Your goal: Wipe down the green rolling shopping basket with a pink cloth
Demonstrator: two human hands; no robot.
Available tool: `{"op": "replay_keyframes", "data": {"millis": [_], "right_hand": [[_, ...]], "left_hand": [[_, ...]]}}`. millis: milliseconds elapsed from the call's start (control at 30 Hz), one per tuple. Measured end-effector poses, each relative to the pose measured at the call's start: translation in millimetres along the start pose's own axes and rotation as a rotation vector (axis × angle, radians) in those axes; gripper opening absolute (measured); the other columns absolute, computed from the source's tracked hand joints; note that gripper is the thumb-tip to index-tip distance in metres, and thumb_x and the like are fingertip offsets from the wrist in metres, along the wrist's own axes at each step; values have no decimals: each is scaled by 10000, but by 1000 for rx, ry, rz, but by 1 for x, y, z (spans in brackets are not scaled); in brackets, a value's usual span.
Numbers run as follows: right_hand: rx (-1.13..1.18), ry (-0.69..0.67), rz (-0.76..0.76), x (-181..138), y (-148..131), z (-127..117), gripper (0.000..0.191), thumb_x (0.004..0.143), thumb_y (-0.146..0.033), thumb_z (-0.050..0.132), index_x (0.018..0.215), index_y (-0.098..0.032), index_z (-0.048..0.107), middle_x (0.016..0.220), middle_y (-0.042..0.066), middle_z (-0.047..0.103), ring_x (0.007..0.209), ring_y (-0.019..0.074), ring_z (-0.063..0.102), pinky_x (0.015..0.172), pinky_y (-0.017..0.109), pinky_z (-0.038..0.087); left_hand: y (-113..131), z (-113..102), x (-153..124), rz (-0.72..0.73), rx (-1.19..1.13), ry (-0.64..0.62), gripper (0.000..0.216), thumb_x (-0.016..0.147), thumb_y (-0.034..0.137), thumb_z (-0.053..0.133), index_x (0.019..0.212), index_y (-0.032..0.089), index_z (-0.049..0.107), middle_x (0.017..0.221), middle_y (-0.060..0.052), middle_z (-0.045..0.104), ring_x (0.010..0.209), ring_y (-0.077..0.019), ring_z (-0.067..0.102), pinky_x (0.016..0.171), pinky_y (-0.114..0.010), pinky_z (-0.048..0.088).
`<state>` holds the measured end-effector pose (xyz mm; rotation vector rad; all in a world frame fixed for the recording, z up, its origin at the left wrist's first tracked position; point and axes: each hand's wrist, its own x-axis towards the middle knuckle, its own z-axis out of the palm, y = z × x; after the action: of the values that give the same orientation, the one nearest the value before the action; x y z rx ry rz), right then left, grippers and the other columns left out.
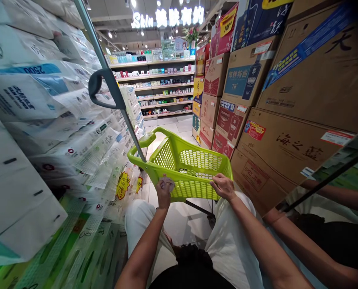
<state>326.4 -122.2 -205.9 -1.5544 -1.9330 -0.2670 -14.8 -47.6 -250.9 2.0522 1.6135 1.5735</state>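
Observation:
A lime-green plastic shopping basket (197, 160) on wheels stands tilted on the floor in front of my knees. My left hand (164, 190) is closed around a crumpled pale cloth or tissue (167, 183) pressed against the basket's near rim. My right hand (224, 186) rests on the same near rim, fingers curled over its edge. The basket looks empty inside. A grey pull handle (106, 86) on a metal rod rises from the basket toward the upper left.
Stacked packs of tissue paper (46, 132) line the left side. Brown cartons (287, 120) are piled high on the right. Another person's arm (302, 249) reaches in at lower right. Shelves of products (163, 86) stand at the aisle's far end.

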Motion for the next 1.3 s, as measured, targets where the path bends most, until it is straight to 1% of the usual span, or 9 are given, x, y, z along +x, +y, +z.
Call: {"op": "replay_keyframes", "data": {"millis": [133, 200, 333, 467, 667, 867, 1000, 1167, 1300], "right_hand": [[-2, -17, -6, 0, 3, -1, 545, 1047, -567, 368, 744, -212, 648, 854, 70, 700, 898, 172, 633, 656, 275, 327], [-1, -32, -17, 0, 5, -2, 554, 1034, -603, 384, 749, -210, 650, 863, 72, 699, 897, 175, 631, 663, 277, 332], [12, -39, -14, -1, 11, -3, 595, 1026, -642, 367, 753, -208, 669, 889, 80, 705, 903, 181, 628, 699, 279, 356], [-31, -84, 38, 4, 13, -7, 622, 1031, -647, 353, 734, -221, 696, 861, 66, 709, 879, 181, 619, 672, 282, 336], [-173, -43, 49, 39, -39, 4, 523, 1032, -605, 419, 836, -227, 722, 797, 94, 729, 853, 223, 598, 735, 311, 332], [-173, -11, 126, 56, -86, 37, 584, 1006, -657, 423, 726, -207, 669, 702, 83, 708, 661, 181, 575, 635, 315, 211], [-168, 34, 76, 54, -75, 40, 596, 994, -669, 423, 703, -202, 652, 691, 80, 706, 634, 167, 565, 630, 313, 197], [-163, 32, 67, 49, -55, 34, 592, 991, -665, 432, 694, -205, 655, 686, 70, 699, 648, 164, 570, 631, 310, 208], [-161, 48, 76, 47, -49, 33, 586, 1000, -651, 417, 709, -207, 666, 688, 73, 699, 653, 173, 572, 633, 313, 212]], "left_hand": [[12, -13, 40, -53, 42, 250, 406, 697, 57, 557, 1058, 179, 699, 1248, -154, 487, 1226, -310, 500, 1066, -493, 480], [13, -16, 37, -40, 50, 184, 441, 670, 49, 556, 1061, 185, 707, 1231, -143, 497, 1204, -305, 500, 1062, -490, 479], [3, -21, -4, -43, 46, -102, 512, 614, 44, 540, 1059, 213, 730, 1153, -111, 533, 1114, -288, 527, 1007, -472, 518], [-6, -26, -8, -72, 24, -69, 491, 603, 37, 530, 1017, 215, 725, 1145, -116, 520, 1126, -303, 528, 1012, -489, 521], [16, -24, 45, -160, 2, 281, 446, 641, 26, 544, 1041, 200, 638, 1260, -141, 450, 1271, -315, 478, 1155, -503, 429], [4, -6, 9, -260, -71, 215, 456, 674, 43, 603, 1097, 213, 585, 1193, -110, 455, 1152, -291, 545, 1065, -501, 515], [-7, -12, 20, -227, -91, 241, 386, 770, 171, 701, 1133, 234, 584, 1186, -106, 462, 1077, -272, 565, 1016, -505, 546], [8, -27, 63, -133, -52, 361, 326, 880, 214, 648, 1197, 230, 573, 1287, -158, 450, 1246, -311, 531, 1098, -497, 496], [10, -22, 44, -202, -94, 303, 344, 826, 190, 661, 1156, 216, 569, 1191, -109, 463, 1156, -279, 556, 1065, -471, 521]]}}
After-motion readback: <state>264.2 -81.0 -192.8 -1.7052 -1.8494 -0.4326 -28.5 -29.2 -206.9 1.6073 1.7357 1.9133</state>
